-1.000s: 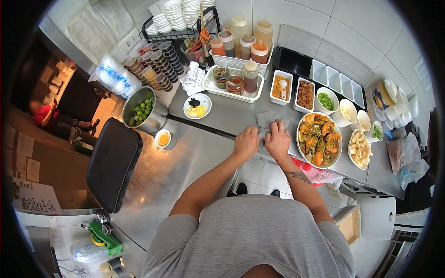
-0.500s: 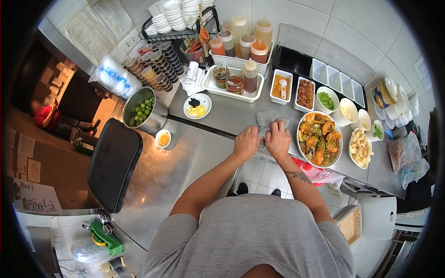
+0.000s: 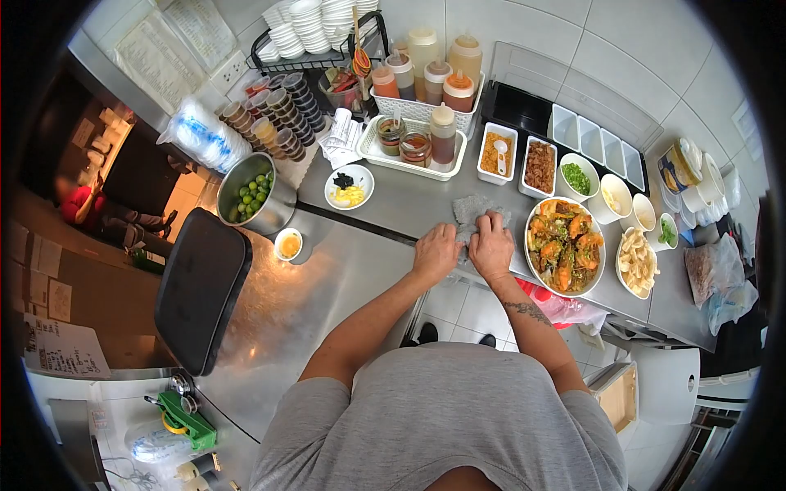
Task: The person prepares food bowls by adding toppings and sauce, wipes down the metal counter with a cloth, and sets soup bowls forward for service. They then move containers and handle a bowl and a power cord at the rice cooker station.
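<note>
A crumpled grey cloth (image 3: 473, 208) lies at the front edge of the steel counter. My right hand (image 3: 492, 247) is closed on its near part, fingers bent down into it. Beside it, my left hand (image 3: 436, 252) has its fingers curled at the counter edge, touching or very near the cloth; whatever is under those fingers is hidden. Just right of my right hand stands a white oval bowl of sauced, browned food pieces with green bits (image 3: 565, 247). A small white plate with yellow and black pieces (image 3: 350, 187) sits to the left, apart from my hands.
Behind are squeeze bottles in a basket (image 3: 426, 100), a tray of jars (image 3: 409, 168) and topping containers (image 3: 495, 153). A bowl of pale pieces (image 3: 637, 262) stands right. Leftward are a pot of green limes (image 3: 258, 200), a small cup (image 3: 288, 245) and a black tray (image 3: 203, 290).
</note>
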A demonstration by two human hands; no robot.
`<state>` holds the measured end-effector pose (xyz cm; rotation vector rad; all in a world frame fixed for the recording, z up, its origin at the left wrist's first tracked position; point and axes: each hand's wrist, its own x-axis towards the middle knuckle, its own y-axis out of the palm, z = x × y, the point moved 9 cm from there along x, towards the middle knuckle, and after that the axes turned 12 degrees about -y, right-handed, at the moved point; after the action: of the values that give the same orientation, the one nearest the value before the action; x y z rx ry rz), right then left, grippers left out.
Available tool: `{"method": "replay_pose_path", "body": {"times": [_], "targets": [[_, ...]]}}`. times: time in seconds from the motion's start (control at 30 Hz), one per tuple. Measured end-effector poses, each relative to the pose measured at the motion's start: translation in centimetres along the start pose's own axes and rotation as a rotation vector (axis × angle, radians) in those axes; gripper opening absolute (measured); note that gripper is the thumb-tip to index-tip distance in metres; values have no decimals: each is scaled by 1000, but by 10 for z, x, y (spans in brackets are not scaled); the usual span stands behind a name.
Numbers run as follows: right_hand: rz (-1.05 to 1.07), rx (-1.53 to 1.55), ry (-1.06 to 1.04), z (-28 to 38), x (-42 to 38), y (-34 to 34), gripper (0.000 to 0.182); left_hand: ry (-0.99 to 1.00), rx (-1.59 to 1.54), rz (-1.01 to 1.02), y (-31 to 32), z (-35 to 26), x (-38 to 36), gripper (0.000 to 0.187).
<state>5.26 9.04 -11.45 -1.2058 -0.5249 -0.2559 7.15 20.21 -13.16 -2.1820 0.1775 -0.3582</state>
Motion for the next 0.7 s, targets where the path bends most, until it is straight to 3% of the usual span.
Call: {"method": "replay_pose_path", "body": {"times": [0.7], "targets": [[8,-13,-6,0,0,1,24,8,-18,3,-2,-2,0,24]]}}
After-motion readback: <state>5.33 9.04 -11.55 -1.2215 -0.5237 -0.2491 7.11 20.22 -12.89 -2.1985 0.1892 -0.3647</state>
